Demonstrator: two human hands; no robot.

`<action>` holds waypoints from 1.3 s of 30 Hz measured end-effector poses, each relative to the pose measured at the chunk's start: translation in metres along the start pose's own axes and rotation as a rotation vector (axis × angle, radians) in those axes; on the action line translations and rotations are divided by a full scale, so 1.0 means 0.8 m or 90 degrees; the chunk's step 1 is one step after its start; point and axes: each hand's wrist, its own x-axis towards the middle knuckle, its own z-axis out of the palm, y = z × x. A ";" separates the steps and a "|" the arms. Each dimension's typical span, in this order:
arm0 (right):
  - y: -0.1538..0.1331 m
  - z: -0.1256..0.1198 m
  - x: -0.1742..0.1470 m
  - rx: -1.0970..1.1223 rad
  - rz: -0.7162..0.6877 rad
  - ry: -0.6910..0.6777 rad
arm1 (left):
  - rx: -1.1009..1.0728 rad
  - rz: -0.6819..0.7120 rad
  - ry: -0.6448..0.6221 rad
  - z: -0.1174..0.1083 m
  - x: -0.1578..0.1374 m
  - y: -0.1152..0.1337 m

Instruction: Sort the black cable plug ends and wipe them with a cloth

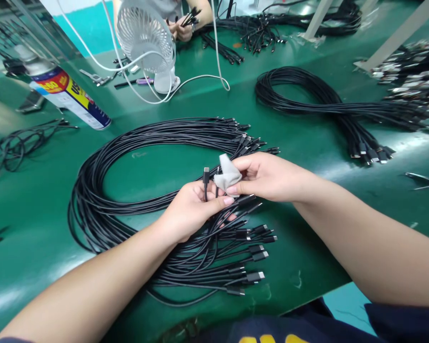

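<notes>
The left hand [193, 209] and right hand [268, 177] are close together, thumb tips nearly meeting. The left hand is closed round a cable, whose plug [206, 175] stands upright above its fingers. The right hand pinches a grey cloth [228, 174] between thumb and fingers, just beside that plug; the cloth partly covers a second one. Beneath both hands lies a looped bundle [87, 190] of black cables, its bend left of the left hand, with ends fanned out below and above the right hand. Beyond the left hand stand a spray can [69, 93] and a fan [146, 38]. Past the fan, a co-worker's hand [183, 31] holds cable ends. Beyond the right hand lies another bundle [296, 90].
</notes>
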 end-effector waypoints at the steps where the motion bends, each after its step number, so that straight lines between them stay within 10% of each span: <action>1: 0.000 -0.001 0.000 0.013 0.004 -0.005 | 0.003 0.006 0.005 0.000 0.000 0.000; 32: -0.004 -0.001 -0.002 0.104 0.005 0.105 | -0.030 0.081 0.007 0.002 -0.002 0.001; 39: -0.004 0.001 -0.004 -0.124 -0.081 0.172 | -0.050 0.062 0.026 0.004 -0.004 0.002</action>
